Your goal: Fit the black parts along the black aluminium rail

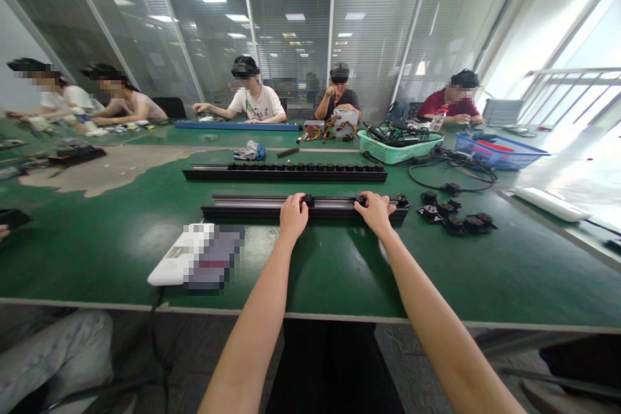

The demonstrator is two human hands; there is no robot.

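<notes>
A long black rail with a silvery channel lies crosswise on the green table before me. My left hand is closed on a small black module set in the channel near the rail's middle. Farther right, my right hand grips another small black module on the same rail, thumb and fingers around it. At the rail's right end sits one more black piece. Behind lies a second black rail, its channel filled with a row of several similar modules.
Loose black modules lie to the right. A white device with a pixelated dark panel rests at the left front. Behind are a green basket of cables, a blue basket and gloves. Several people sit across the table.
</notes>
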